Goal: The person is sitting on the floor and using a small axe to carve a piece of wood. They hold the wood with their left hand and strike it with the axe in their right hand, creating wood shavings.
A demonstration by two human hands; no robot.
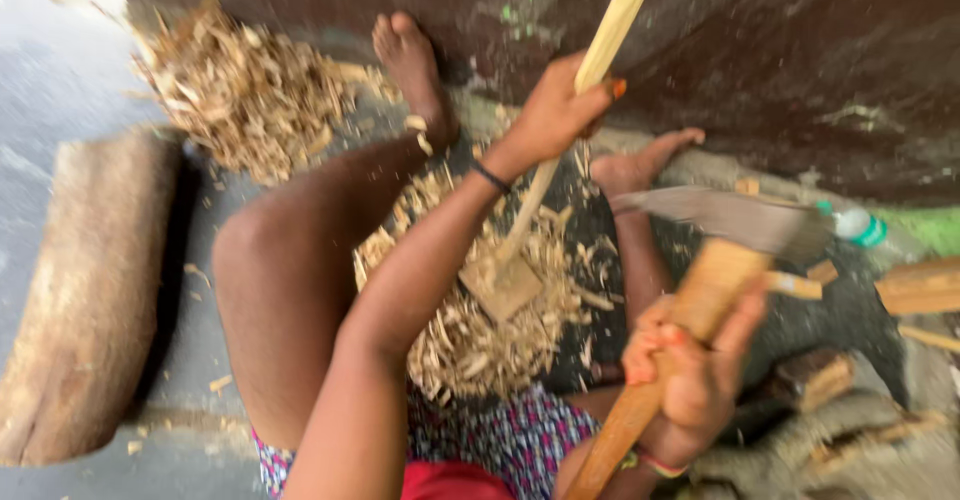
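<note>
- Between the seated person's bare legs, the left hand (553, 112) grips a long pale wooden stick (560, 150), standing it upright with its flat end on the heap of shavings (470, 330), seemingly steadied for chopping.
- Right hand (690, 370) is closed round a wooden-handled hatchet (720, 235), blade raised beside the stick.
- Near the dark wall lies a clear plastic bottle with a green cap (858, 226); its label is unreadable.

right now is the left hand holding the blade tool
No, the left hand grips the pale wooden stick; the right hand holds the blade tool.
</note>
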